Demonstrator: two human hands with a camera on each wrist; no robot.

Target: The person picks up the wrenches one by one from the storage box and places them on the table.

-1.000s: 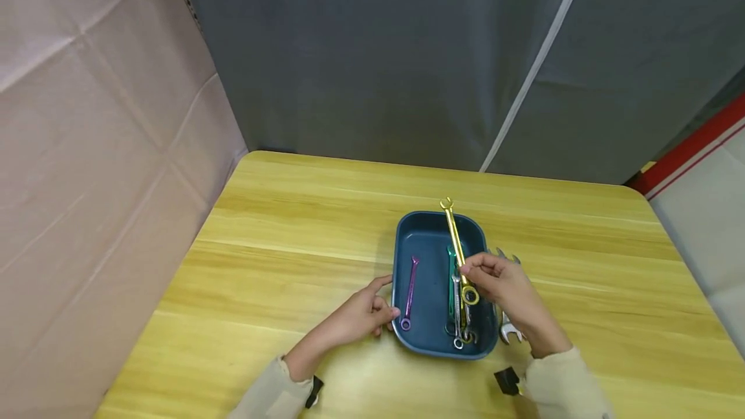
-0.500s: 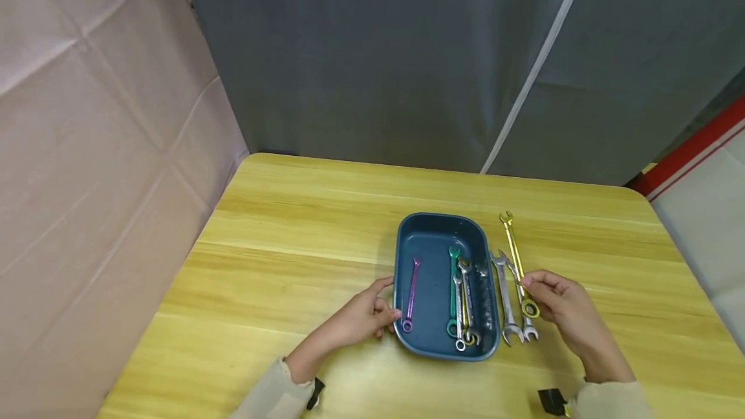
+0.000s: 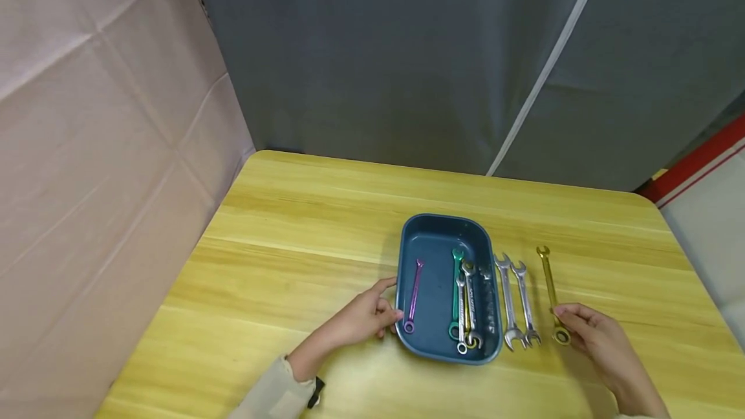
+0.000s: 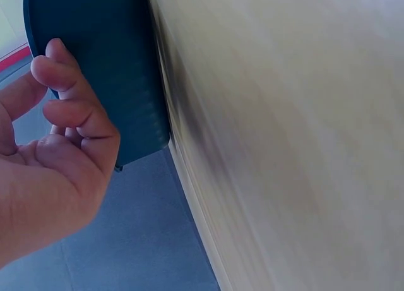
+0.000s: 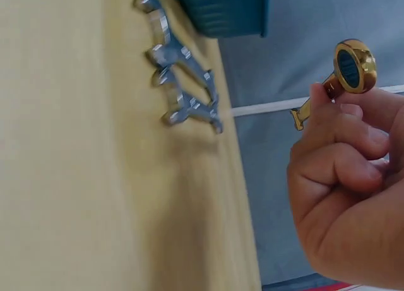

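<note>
My right hand (image 3: pixel 602 344) pinches a gold combination wrench (image 3: pixel 549 277) near its ring end, to the right of the tray. In the right wrist view, that wrench (image 5: pixel 355 67) is held up off the table, ring toward the camera. My left hand (image 3: pixel 361 315) holds the left rim of a dark blue tray (image 3: pixel 445 217), thumb at the rim and fingers along the outer wall. Inside the tray, a purple wrench (image 3: pixel 414 296) lies at the left. A green wrench (image 3: pixel 456 290) and several silver and gold wrenches (image 3: pixel 471 302) lie bunched at the right.
Two silver open-end wrenches (image 3: pixel 507 299) lie side by side on the wooden table (image 3: pixel 302 244), just right of the tray. A grey curtain (image 3: pixel 372 63) hangs behind the far edge. Pale cloth (image 3: pixel 116 180) stands at the left.
My right hand has carried the gold wrench from over the tray rightward, past the two silver wrenches, and lower. The left hand has stayed at the tray's rim.
</note>
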